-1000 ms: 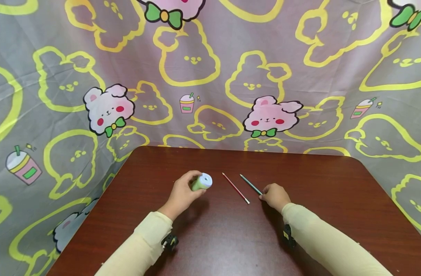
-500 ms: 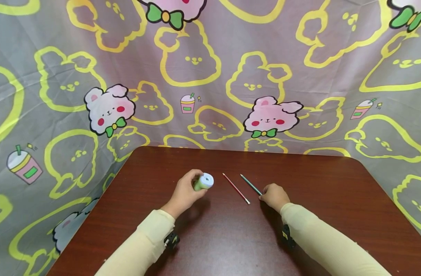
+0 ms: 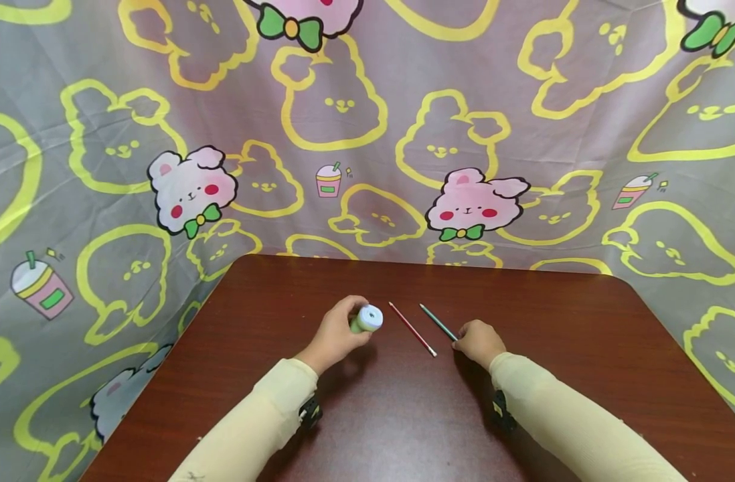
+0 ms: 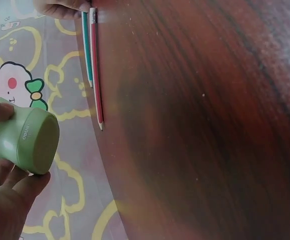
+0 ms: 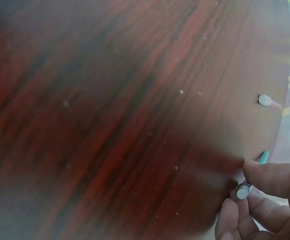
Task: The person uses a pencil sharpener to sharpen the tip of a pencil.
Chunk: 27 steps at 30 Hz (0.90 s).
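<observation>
My left hand (image 3: 336, 335) grips a light green pencil sharpener (image 3: 369, 318), held tilted above the table with its pale, holed end facing up toward the head camera. In the left wrist view the green underside of the sharpener (image 4: 30, 140) faces the camera, fingers around its sides. To the right, my right hand (image 3: 480, 344) pinches a teal pencil (image 3: 438, 322) near its rear end, the tip pointing away. The pencil's metal-capped eraser end (image 5: 243, 191) shows between thumb and fingers in the right wrist view. Between both hands lies a red pencil (image 3: 412, 329), its white eraser toward me.
A dark brown wooden table (image 3: 391, 415) with rounded far corners carries everything. Behind and to the left hangs a grey curtain (image 3: 367, 161) printed with cartoon bears and rabbits, close to the table's far edge.
My left hand has moved to the right with the sharpener, closer to the red pencil. The right hand and both pencils have stayed in place.
</observation>
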{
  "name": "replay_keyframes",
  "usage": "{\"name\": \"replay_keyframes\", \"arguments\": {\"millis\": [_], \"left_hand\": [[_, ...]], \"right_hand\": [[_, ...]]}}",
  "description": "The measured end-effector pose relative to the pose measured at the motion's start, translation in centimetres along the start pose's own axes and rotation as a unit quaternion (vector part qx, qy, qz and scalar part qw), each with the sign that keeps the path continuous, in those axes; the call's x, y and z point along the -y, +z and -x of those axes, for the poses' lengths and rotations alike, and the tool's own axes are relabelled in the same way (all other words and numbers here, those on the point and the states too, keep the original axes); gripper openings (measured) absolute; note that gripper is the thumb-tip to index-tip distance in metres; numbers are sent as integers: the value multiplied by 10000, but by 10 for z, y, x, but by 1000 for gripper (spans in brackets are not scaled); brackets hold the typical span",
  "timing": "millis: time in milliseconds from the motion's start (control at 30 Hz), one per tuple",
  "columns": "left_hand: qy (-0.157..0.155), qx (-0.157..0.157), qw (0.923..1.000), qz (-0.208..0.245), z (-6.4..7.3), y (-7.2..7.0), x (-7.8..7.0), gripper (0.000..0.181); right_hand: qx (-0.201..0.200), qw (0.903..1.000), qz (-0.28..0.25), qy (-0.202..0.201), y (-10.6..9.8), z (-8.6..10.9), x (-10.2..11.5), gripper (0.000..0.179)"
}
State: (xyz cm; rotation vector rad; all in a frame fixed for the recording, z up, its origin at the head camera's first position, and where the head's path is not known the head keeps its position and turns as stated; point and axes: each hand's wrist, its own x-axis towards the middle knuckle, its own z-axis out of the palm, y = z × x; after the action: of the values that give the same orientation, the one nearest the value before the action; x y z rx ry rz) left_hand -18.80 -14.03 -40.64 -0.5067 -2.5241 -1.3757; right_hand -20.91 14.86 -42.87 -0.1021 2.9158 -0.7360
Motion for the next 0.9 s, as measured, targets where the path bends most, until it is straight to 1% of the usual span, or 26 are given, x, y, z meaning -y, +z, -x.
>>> {"name": "replay_keyframes", "arguments": {"millis": [133, 333, 500, 567, 700, 800, 900], "left_hand": [[18, 70, 9999, -152, -4, 3, 2, 51], [-44, 139, 9994, -321, -6, 6, 6, 53], [-172, 140, 9985, -493, -7, 7, 8, 52], [-257, 162, 9982, -521, -8, 8, 8, 51], [-474, 262, 9976, -423, -11, 9, 8, 50], [-549, 326, 9971, -414, -13, 11, 9, 50], [-592, 318, 9969, -405, -14, 13, 11, 50]], "right_hand": [[47, 10000, 52, -71, -3, -1, 1, 15], [131, 9999, 78, -40, -4, -1, 2, 14], [141, 9999, 52, -22, -3, -1, 3, 13], [132, 9999, 41, -33, -2, -2, 4, 13], [77, 9999, 64, -72, -2, -2, 3, 11], [79, 9999, 83, -84, -2, -2, 3, 12], [104, 9999, 80, -77, -2, -3, 4, 13]]}}
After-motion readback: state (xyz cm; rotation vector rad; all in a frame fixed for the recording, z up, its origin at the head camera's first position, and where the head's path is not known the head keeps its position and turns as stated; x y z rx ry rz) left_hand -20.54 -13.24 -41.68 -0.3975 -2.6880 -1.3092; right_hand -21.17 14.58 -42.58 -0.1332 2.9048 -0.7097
